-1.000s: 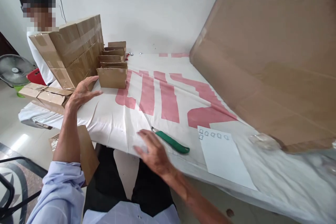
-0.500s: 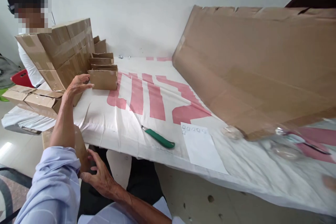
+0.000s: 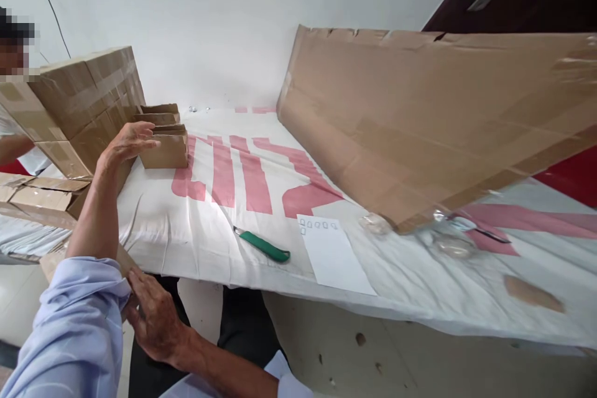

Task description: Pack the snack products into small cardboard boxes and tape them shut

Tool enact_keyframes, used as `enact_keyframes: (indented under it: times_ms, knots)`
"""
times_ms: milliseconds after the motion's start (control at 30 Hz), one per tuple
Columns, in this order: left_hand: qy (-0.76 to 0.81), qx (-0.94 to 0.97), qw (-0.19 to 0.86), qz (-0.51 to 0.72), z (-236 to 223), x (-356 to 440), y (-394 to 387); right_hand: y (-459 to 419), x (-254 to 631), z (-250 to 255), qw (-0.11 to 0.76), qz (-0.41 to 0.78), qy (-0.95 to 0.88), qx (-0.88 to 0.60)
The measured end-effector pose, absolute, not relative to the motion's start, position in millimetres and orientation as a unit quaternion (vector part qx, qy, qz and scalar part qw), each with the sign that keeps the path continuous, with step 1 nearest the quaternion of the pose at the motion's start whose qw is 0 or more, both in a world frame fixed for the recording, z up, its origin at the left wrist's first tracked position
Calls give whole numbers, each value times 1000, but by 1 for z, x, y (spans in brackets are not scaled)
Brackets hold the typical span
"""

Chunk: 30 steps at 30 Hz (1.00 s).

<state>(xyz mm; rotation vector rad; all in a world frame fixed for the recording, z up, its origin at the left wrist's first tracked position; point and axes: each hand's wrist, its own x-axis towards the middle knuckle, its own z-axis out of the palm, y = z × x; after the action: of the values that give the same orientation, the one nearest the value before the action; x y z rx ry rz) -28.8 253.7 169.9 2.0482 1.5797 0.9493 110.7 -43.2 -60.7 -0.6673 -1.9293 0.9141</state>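
Note:
Fingers stretched out, my left hand [image 3: 130, 142] is over the near left side of a small open cardboard box [image 3: 165, 152]; whether it touches the box I cannot tell. Another open box [image 3: 161, 113] stands just behind. Low at the left, my right hand [image 3: 156, 317] has its fingers bent against the edge of a cardboard box [image 3: 125, 260] held over my lap. My left forearm and sleeve hide most of that box. A green-handled knife [image 3: 263, 246] lies on the table near a white sheet of paper [image 3: 333, 255] with small drawn marks.
Taped cartons [image 3: 88, 99] are stacked at the left, with a long carton [image 3: 46, 196] before them. A large cardboard sheet [image 3: 420, 118] leans at the right. Tape rolls [image 3: 452, 245] and a brown scrap [image 3: 534, 293] lie on the white cloth [image 3: 209, 242]. A person [image 3: 13, 43] is at the far left.
My view has swung to the right. My left hand has come further over the small open box. My right hand has moved closer in against the box by my lap, its fingers now more bent.

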Motion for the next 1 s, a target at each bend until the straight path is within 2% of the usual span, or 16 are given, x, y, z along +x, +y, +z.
enact_keyframes:
  times_ms: [200, 333, 433, 567, 667, 733, 800, 900, 1000]
  knots:
    - [540, 750, 170, 342, 199, -33, 233, -21, 107, -72, 433, 379, -758, -307]
    - [544, 738, 177, 358, 196, -40, 227, -32, 95, -101, 429, 342, -806, -224]
    - [517, 748, 172, 379, 187, -44, 213, -40, 90, -123, 405, 327, -824, -224]
    - [496, 776, 124, 371, 178, -65, 139, -43, 113, -128, 370, 338, -823, -267]
    - [533, 742, 109, 391, 163, -99, 53, -34, 140, -111, 407, 311, -809, -288]
    - [580, 689, 123, 416, 135, -128, -6, -22, 155, -97, 435, 284, -804, -288]
    - [658, 617, 160, 401, 89, -162, -61, -9, 166, -84, 453, 252, -809, -278]
    - [803, 438, 274, 296, -6, -209, -126, 8, 180, -74, 454, 192, -825, -275]
    - [859, 335, 323, 214, -105, -232, -171, 21, 196, -73, 440, 136, -837, -294]
